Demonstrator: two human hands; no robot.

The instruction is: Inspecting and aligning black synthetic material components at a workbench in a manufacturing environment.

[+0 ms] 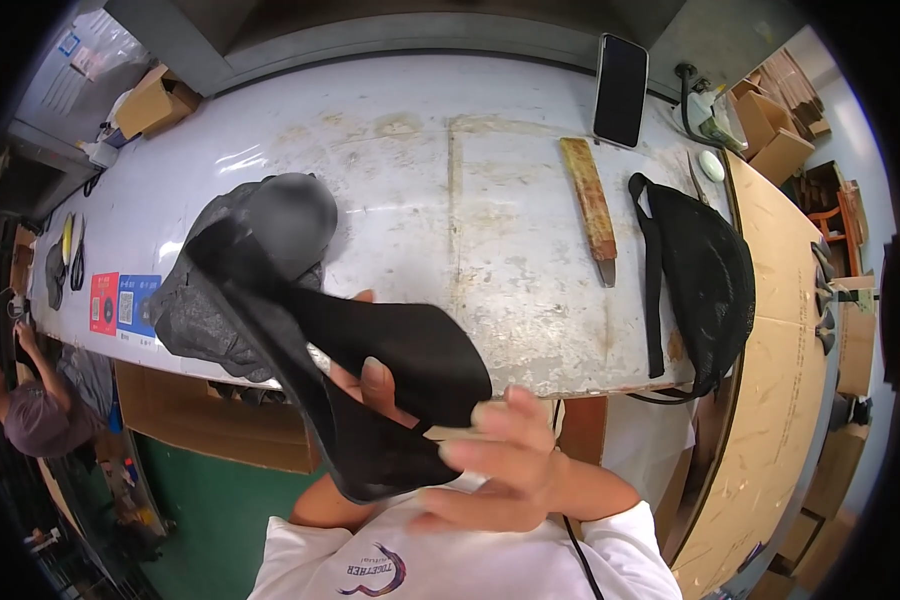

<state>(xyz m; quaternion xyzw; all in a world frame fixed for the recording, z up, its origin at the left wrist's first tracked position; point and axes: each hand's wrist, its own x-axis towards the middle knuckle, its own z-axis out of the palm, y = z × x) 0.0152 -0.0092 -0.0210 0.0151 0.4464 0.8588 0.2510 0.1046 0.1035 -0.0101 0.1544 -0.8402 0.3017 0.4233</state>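
A black, smooth, leather-like piece (395, 345) is folded into a long open loop, somewhat like a shoe upper. It hangs over the table's near edge, its narrow end reaching toward the dark pile. My left hand (375, 385) is inside the loop and grips it, thumb showing in the opening and most fingers hidden behind the material. Beside its near right end, my right hand (510, 460) has its fingers apart and is smeared by motion. Nothing shows in it; whether a fingertip touches the piece is unclear. The crumpled dark grey pile (210, 315) lies at left, partly blurred.
On the white worn table (390, 220) are a knife with a wrapped handle (588, 195), an upright phone (620, 90) and a black mesh item with a strap (710, 290). Red and blue cards (120, 303) lie left. Cardboard (770, 380) borders the right. Another person (55, 410) is far left.
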